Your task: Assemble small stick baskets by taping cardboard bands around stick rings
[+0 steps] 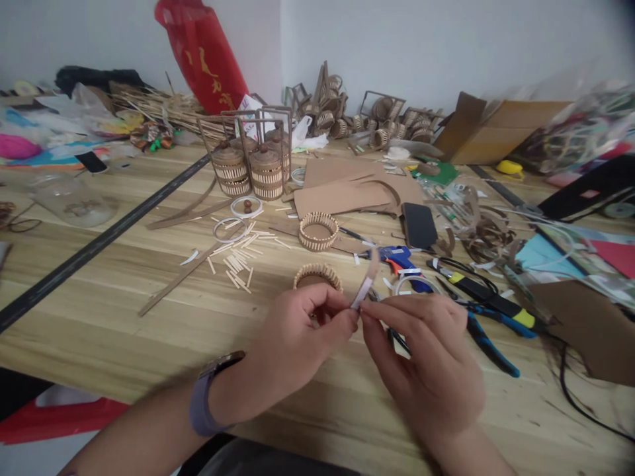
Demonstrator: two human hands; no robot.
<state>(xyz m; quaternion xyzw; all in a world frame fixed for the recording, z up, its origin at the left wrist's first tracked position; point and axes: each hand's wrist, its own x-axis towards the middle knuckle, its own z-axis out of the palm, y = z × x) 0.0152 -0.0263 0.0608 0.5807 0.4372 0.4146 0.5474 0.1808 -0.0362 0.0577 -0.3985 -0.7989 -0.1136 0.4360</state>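
Observation:
My left hand, with a watch on its wrist, pinches a narrow cardboard strip between thumb and forefinger. The strip curves upward, brown at its top and with a whitish band along its lower part. My right hand has its thumb and forefinger closed at the strip's lower edge, touching the fingers of the left. Just behind my left hand stands a small round basket of short wooden sticks, partly hidden by it. A second such basket ring sits farther back.
Loose sticks lie scattered left of the baskets. Finished lidded baskets with tall handles stand behind them. To the right are a blue glue gun, a black phone, blue-handled pliers and a cutter. Cardboard sheets lie mid-table.

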